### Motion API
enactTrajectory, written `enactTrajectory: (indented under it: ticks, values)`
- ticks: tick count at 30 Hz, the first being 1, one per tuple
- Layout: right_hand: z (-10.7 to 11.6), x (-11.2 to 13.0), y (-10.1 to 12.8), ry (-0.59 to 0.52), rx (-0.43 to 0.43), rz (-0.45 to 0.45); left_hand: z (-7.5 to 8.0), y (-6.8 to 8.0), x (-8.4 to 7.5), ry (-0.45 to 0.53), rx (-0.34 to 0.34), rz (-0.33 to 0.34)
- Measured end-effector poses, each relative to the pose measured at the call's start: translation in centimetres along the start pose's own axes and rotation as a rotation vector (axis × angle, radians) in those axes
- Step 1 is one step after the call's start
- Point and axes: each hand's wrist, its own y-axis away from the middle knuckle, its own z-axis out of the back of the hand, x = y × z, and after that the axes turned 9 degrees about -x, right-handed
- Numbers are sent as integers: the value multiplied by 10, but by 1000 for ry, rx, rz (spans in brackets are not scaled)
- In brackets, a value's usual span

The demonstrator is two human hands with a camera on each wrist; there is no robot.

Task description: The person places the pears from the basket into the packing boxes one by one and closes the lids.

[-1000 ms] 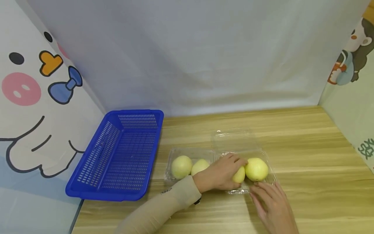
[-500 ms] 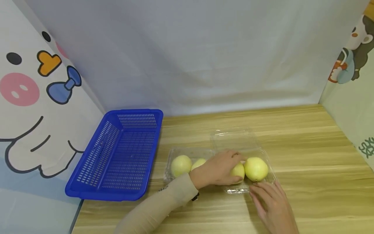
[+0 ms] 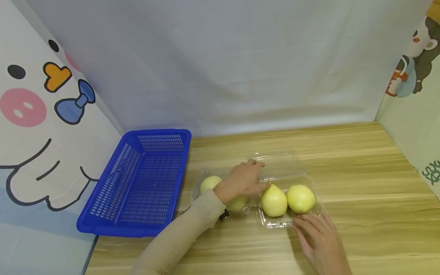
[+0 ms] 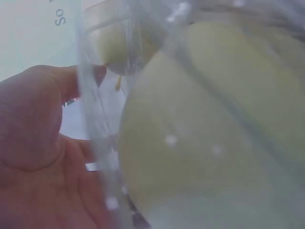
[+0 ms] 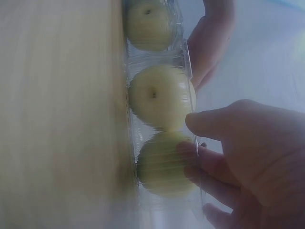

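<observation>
Two yellow-green pears (image 3: 274,201) sit side by side in a clear plastic clamshell box (image 3: 280,223), its lid (image 3: 278,163) folded back behind it. My left hand (image 3: 242,179) reaches over a second clear box (image 3: 197,191), which also holds pears (image 3: 210,183). Its fingers extend toward the opened lid, and its thumb is by the stem of the left pear; contact is unclear. In the left wrist view the palm (image 4: 43,143) appears beside the plastic. My right hand (image 3: 321,240) pinches the box's near right rim, thumb (image 5: 209,123) and fingers at the wall.
A blue perforated basket (image 3: 134,231) stands at the left with nothing in it. A pale curtain (image 3: 240,68) closes off the back of the wooden table (image 3: 371,198). Printed panels (image 3: 34,152) flank the left and right sides.
My left hand has left the left pear in the opened box and moved back and to the left. That pear now shows whole, stem toward the back. My right hand has stayed put.
</observation>
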Motion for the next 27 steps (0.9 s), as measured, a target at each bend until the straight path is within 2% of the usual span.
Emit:
enactTrajectory:
  ticks: [6, 12, 14, 21, 27]
  values:
    - [0, 0, 1, 1, -7, -3, -1, -3, 6, 52, 48, -4]
    - [-1, 0, 1, -5, -3, -3, 2, -5, 13, 223, 49, 20]
    - [-1, -1, 1, -12, 1, -1, 4, -5, 14, 277, 18, 30]
    - [0, -1, 1, -6, 6, 2, 13, 0, 10, 420, -184, 66]
    - [0, 0, 1, -1, 9, -1, 20, 9, 2, 440, -300, 89]
